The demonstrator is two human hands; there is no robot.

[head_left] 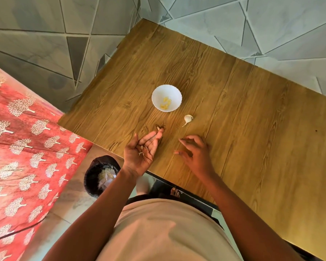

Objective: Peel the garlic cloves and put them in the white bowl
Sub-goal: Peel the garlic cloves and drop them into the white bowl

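A white bowl stands on the wooden table with several peeled yellowish garlic cloves in it. An unpeeled garlic clove with papery skin lies just right of and nearer than the bowl. My left hand lies palm up at the table's near edge, fingers straight, carrying bits of garlic skin. A small scrap of skin lies on the table by its fingertips. My right hand hovers palm down to the right, fingers loosely curled, holding nothing.
A black bin with pale scraps inside stands on the floor below the table's left near corner. A red cloth with white tree prints covers the surface at the left. Tiled floor surrounds the table.
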